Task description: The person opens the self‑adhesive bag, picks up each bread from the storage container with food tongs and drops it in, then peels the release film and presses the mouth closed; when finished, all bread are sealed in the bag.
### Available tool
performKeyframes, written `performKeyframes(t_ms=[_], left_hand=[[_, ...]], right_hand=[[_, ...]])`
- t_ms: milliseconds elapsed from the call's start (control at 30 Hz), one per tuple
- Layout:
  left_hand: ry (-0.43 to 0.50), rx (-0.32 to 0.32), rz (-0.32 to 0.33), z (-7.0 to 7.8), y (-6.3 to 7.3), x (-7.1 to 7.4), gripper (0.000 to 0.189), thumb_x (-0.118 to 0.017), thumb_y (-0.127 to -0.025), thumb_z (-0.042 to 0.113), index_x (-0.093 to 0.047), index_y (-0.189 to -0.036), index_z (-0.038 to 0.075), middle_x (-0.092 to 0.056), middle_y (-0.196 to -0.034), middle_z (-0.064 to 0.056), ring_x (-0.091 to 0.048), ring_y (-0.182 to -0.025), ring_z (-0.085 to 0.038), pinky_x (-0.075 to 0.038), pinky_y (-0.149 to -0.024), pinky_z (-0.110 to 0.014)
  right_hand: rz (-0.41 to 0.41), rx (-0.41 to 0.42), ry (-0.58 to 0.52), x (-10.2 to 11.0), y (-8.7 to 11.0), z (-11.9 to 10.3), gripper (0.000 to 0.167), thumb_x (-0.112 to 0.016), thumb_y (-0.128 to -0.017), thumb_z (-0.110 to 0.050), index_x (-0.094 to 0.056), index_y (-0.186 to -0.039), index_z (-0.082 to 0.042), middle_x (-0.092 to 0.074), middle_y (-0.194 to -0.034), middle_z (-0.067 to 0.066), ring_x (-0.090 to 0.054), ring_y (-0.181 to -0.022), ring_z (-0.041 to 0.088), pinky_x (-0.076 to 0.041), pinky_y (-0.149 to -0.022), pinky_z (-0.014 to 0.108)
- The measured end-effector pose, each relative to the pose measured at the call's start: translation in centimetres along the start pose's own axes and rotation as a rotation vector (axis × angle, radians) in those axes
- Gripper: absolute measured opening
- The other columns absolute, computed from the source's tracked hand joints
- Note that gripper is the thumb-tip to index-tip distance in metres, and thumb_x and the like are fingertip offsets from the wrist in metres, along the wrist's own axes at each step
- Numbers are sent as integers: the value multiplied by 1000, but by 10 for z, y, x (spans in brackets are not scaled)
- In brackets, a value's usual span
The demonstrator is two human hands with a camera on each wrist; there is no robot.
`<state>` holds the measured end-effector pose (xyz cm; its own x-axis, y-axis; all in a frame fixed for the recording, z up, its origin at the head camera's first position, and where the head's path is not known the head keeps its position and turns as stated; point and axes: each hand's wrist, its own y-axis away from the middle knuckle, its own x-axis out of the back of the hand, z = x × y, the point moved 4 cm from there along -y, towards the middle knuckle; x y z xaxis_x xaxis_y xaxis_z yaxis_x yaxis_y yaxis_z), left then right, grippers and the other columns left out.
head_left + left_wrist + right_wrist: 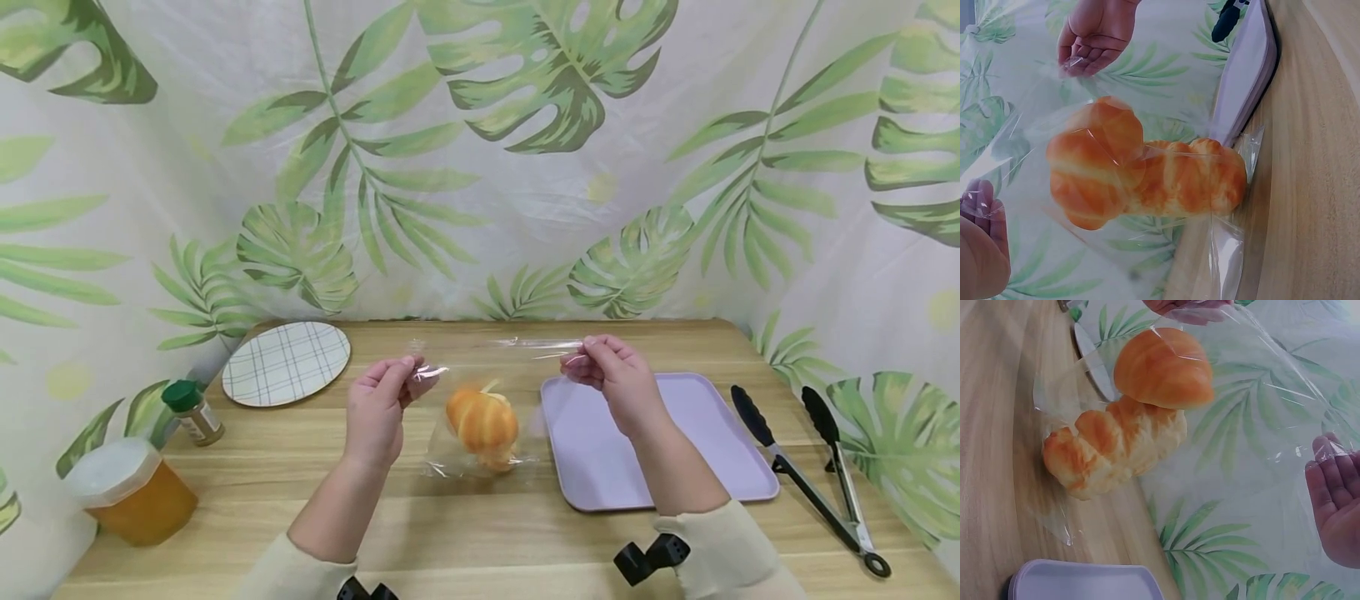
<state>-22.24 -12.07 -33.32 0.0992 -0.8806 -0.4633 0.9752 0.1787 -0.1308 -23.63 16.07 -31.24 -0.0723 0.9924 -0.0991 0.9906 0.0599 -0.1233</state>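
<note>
A clear plastic bag [442, 460] hangs over the middle of the table, its top edge stretched between both hands. My left hand [381, 408] pinches one upper corner between thumb and fingers. At the opposite corner, my right hand [617, 379] pinches the film the same way. Inside lie two breads: a rounded, ridged roll [1094, 162] on top and a longer, lumpy twisted loaf [1116, 447] under it. In the head view the roll [482, 418] hides most of the loaf. Both wrist views show the bag's lower end close to the tabletop.
A lilac tray [712, 442] lies right of the bag, partly behind the right forearm. Black-tipped tongs [817, 492] rest farther right. On the left are a checked oval plate [287, 364], a green-capped spice jar [193, 412] and a lidded amber tub [142, 504].
</note>
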Motion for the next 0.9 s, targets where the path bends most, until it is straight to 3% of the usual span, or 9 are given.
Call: performKeyframes(t_ms=[167, 267, 367, 433, 533, 600, 733, 900], left_hand=[[14, 0, 4, -1, -1, -3, 30, -50, -97, 0, -69, -78, 11, -75, -74, 3, -73, -69, -9, -62, -78, -25], [18, -3, 16, -1, -1, -3, 29, -51, -97, 1, -70, -78, 11, -75, -73, 2, -74, -69, -10, -62, -78, -26], [26, 0, 21, -1, 0, -4, 30, -52, -97, 1, -70, -76, 13, -75, -72, 2, -74, -70, -10, -62, -78, -27], [27, -1, 22, 0, 0, -5, 30, -52, -97, 1, -70, -76, 13, -75, -73, 1, -74, -70, -10, -62, -77, -26], [40, -7, 22, 0, 0, -7, 30, -52, -96, 0, -70, -76, 13, -75, -73, 0, -74, -70, -10, -62, -76, -26], [49, -12, 19, 0, 1, -8, 29, -52, -96, 0, -70, -77, 13, -75, -73, 0, -74, -69, -10, -62, -75, -26], [77, -13, -2, -1, 2, -10, 30, -52, -97, -1, -71, -78, 13, -75, -74, 2, -74, -69, -9, -62, -74, -25], [90, -32, -38, -1, 3, -11, 34, -49, -97, -2, -73, -80, 15, -75, -77, 4, -74, -71, -9, -62, -74, -24]], right_hand=[[87, 15, 102, -1, -3, -4, 14, -48, -103, -12, -59, -98, -4, -71, -78, -13, -69, -79, 2, -57, -81, 18], [181, 120, 224, -5, -1, -14, 17, -56, -100, -12, -59, -111, 1, -69, -92, -10, -64, -88, 0, -53, -84, 13], [246, 376, 422, -17, 7, -30, 22, -65, -94, -8, -63, -113, 2, -68, -108, 4, -61, -103, 8, -49, -95, 14], [225, 600, 557, -35, 13, -42, 22, -69, -89, -4, -66, -109, 3, -69, -113, 12, -62, -108, 19, -49, -100, 23], [92, 888, 704, -70, 18, -52, 18, -73, -84, -3, -70, -101, 1, -72, -109, 16, -65, -107, 29, -52, -101, 35], [-22, 986, 770, -93, 17, -54, 16, -74, -84, -5, -72, -99, -1, -73, -104, 13, -67, -103, 28, -54, -97, 37], [-166, 1015, 880, -128, 11, -50, 12, -74, -87, -11, -75, -98, -7, -74, -99, 6, -68, -99, 21, -57, -91, 30], [-204, 960, 960, -145, -1, -41, 11, -72, -88, -13, -77, -98, -10, -74, -96, 2, -67, -96, 19, -57, -87, 27]])
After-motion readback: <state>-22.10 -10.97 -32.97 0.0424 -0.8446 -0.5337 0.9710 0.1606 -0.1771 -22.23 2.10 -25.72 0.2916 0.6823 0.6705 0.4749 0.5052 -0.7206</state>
